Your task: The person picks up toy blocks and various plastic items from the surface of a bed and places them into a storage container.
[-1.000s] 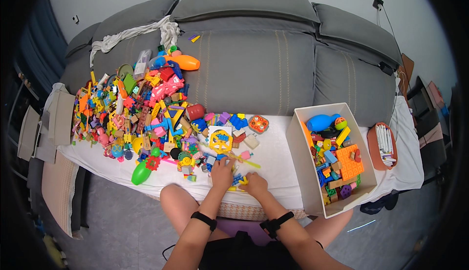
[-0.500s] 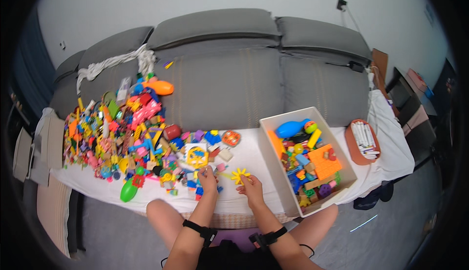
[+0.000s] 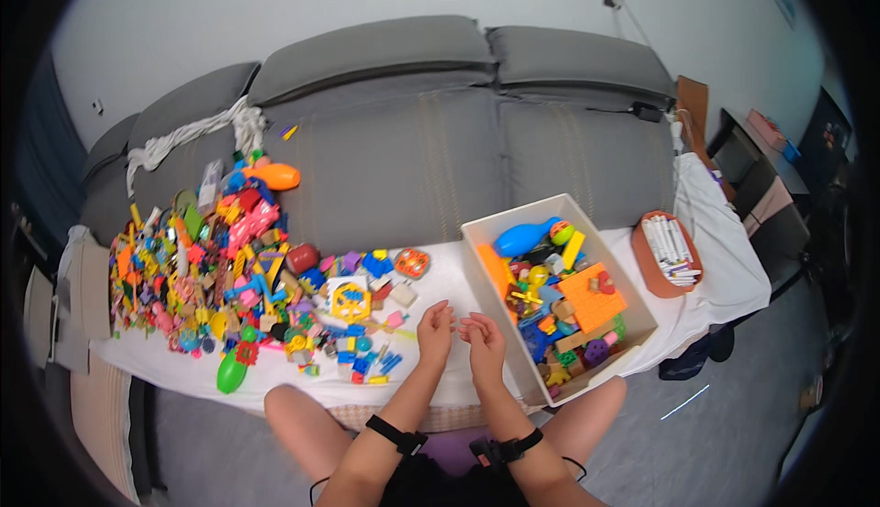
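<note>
My left hand (image 3: 436,331) hovers over the white sheet (image 3: 440,278), just right of the loose toys. Its fingers are curled together, and whatever may be between them is too small to make out. Close beside it is my right hand (image 3: 484,340), its fingers loosely bent and apart with nothing visible in them. To its right stands a white bin (image 3: 473,259) of toys. A yellow spiky piece (image 3: 526,296) lies on the toys near the bin's left wall, along with a blue bowling pin (image 3: 522,237) and an orange building plate (image 3: 592,298).
A big heap of mixed toys (image 3: 183,278) spreads over the left side. Small blue bricks (image 3: 390,362) lie near the sheet's front edge, by a green bowling pin (image 3: 232,374). A reddish-brown basket of markers (image 3: 653,273) stands right of the bin. The grey sofa back (image 3: 385,168) rises behind.
The yellow spiky piece has left my right hand, and a similar one now shows in the bin. My left hand has moved right, away from the loose bricks, toward my right hand.
</note>
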Motion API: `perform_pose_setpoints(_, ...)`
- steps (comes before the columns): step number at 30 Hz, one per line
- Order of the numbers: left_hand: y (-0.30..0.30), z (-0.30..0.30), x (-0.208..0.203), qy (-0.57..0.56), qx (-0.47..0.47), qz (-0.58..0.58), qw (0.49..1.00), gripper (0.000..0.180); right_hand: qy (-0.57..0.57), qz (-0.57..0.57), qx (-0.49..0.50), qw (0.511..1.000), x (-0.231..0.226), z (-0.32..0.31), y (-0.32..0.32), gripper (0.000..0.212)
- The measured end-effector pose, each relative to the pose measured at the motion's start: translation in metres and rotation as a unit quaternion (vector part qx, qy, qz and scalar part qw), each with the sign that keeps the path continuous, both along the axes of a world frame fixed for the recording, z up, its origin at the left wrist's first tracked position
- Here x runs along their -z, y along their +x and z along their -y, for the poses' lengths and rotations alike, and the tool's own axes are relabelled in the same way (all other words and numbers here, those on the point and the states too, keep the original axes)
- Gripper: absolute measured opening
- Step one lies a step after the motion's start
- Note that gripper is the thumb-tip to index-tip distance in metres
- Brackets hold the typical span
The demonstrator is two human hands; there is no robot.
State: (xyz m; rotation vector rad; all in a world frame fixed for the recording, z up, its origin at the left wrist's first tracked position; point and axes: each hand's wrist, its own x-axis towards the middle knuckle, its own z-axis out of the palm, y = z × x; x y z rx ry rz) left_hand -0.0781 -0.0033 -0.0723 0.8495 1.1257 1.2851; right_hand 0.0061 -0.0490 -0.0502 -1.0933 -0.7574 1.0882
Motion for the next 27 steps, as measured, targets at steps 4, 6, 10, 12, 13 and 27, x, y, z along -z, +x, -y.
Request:
perform_pose_setpoints(4,-0.079,0.016,0.047,0.032,-0.078,-0.242,0.967,0.018,-0.088,0.318,-0.167,0.929,0.049,-0.017,-0.027,0.03)
perform_pose_setpoints(6,-0.121,0.032,0.061,0.05,-0.126,-0.297,0.945,0.022,-0.149,0.359,-0.235,0.891,0.052,-0.018,-0.052,0.041)
perform_pose_setpoints(10,-0.158,0.063,0.052,0.062,-0.144,-0.567,0.808,0.036,-0.046,0.561,-0.279,0.778,0.071,-0.017,-0.094,0.053)
perform_pose_setpoints(12,-0.16,0.073,0.052,0.042,-0.078,-0.581,0.809,0.041,-0.005,0.604,-0.27,0.75,0.075,-0.015,-0.11,0.057)
perform_pose_setpoints(13,-0.16,0.077,0.051,0.039,-0.066,-0.582,0.809,0.046,0.0,0.629,-0.29,0.721,0.076,-0.016,-0.116,0.056)
perform_pose_setpoints(27,-0.142,0.051,0.091,-0.065,-0.274,0.008,0.959,0.027,-0.158,0.624,-0.296,0.705,0.081,-0.021,-0.052,0.051)
